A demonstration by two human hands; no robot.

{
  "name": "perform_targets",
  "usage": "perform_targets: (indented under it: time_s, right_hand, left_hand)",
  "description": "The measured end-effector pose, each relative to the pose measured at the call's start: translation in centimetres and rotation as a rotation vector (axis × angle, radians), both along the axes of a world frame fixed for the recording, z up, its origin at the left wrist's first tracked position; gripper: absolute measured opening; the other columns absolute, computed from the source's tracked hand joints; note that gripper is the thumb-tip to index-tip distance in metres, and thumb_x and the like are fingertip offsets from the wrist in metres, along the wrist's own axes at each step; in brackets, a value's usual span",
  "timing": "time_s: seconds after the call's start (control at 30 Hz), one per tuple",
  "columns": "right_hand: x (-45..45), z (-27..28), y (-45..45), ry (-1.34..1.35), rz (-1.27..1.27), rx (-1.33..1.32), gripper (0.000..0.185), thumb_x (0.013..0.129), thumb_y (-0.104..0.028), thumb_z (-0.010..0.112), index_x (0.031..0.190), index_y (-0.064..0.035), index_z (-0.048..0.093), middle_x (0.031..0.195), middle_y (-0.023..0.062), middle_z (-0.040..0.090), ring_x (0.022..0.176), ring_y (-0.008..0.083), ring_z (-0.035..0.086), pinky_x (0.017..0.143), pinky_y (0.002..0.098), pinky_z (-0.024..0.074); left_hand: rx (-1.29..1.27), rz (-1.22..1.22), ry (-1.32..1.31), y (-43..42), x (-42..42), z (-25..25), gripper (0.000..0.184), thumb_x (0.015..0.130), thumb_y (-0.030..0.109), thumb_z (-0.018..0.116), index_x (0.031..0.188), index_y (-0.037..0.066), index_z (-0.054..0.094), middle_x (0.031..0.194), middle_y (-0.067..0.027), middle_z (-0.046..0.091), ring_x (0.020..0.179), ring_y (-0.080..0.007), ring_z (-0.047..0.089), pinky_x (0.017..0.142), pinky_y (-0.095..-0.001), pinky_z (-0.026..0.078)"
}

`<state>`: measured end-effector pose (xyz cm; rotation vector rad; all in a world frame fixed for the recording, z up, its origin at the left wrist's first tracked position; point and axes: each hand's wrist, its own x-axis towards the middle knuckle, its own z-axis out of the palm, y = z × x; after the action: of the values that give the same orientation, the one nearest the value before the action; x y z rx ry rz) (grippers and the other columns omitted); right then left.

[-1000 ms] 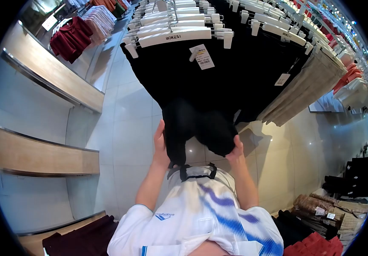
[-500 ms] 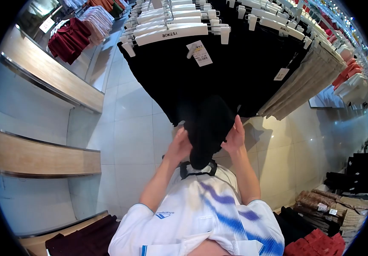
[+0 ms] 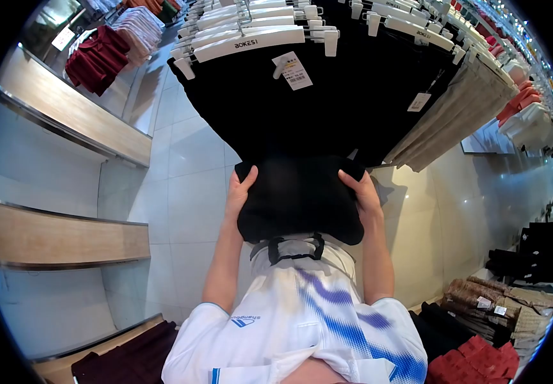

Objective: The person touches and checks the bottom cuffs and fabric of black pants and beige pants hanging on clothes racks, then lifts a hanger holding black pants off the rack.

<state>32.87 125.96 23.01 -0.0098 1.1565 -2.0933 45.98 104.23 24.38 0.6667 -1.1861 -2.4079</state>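
Note:
Both hands grip a black folded garment [image 3: 299,208], held out flat in front of my waist; its exact kind does not show. My left hand [image 3: 238,194] is closed on its left edge, thumb on top. On the opposite edge my right hand [image 3: 363,192] is closed the same way. Just beyond hang black garments [image 3: 251,102] clipped to white hangers [image 3: 251,43] marked BOKESI. A white price tag [image 3: 293,71] lies on the front one. Where the held cloth overlaps the hanging black ones, their border is hard to make out.
Beige trousers [image 3: 459,109] hang to the right of the black ones. Wooden shelves [image 3: 65,230] line the left side. Folded clothes in brown [image 3: 481,304], red [image 3: 475,365] and dark maroon [image 3: 122,355] lie low around me. Pale floor tiles [image 3: 193,192] run between.
The black garment was bunched and hanging between my hands; now it is spread out wide and flat. My hands have moved apart, each now gripping a side edge.

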Motion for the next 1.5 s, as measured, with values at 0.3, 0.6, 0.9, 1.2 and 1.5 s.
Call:
perform_targets:
  time_s: [0.3,0.6,0.9,1.2,1.5]
  right_hand:
    - [0.9,-4.0,0.6,-0.132,0.117,-0.804,0.042,0.094,-0.032,0.053,0.120,0.0002,0.051,0.123,0.0175,0.057,0.110,0.0267,0.059,0.092,0.0386,0.0501]
    - [2.6,-2.9,-0.2,-0.004,0.007,-0.155,0.027,0.086,-0.018,0.067,0.105,-0.0006,0.058,0.100,0.0103,0.066,0.089,0.0187,0.065,0.079,0.0295,0.0538]
    - [1.5,-1.3,-0.8,-0.085,-0.055,-0.121,0.019,0.086,-0.017,0.067,0.096,-0.0035,0.059,0.085,0.0045,0.066,0.074,0.0127,0.065,0.065,0.0251,0.0532]
    - [2.3,-1.5,-2.1,-0.193,0.033,-0.157,0.017,0.091,-0.015,0.060,0.102,-0.0024,0.057,0.092,0.0077,0.065,0.079,0.0160,0.065,0.070,0.0288,0.0554]
    - [2.8,-1.3,-1.6,0.007,0.164,-0.377,0.029,0.093,-0.019,0.057,0.115,-0.0008,0.053,0.110,0.0085,0.060,0.099,0.0157,0.058,0.086,0.0308,0.0467]
  left_hand:
    - [0.204,0.038,0.064,1.1,-0.1,2.3,0.020,0.092,0.023,0.060,0.095,0.007,0.050,0.082,-0.0064,0.064,0.070,-0.0170,0.066,0.062,-0.0295,0.057]
    - [0.257,-0.070,0.084,-0.2,-0.2,1.1,0.020,0.093,0.025,0.057,0.097,0.007,0.049,0.081,-0.0057,0.064,0.074,-0.0194,0.066,0.065,-0.0327,0.056]
    - [-0.540,0.267,-0.352,-1.7,-0.8,-6.6,0.034,0.084,0.021,0.070,0.100,0.001,0.047,0.087,-0.0076,0.054,0.075,-0.0158,0.055,0.068,-0.0280,0.045]
    - [-1.393,-0.302,0.213,5.0,-0.7,-1.1,0.039,0.073,0.003,0.071,0.104,-0.002,0.048,0.114,-0.0167,0.049,0.088,-0.0370,0.059,0.074,-0.0389,0.050]
    - [-1.199,-0.318,0.132,4.1,-1.1,-1.8,0.027,0.082,-0.001,0.060,0.107,-0.002,0.054,0.095,-0.0198,0.064,0.086,-0.0364,0.062,0.075,-0.0379,0.050]
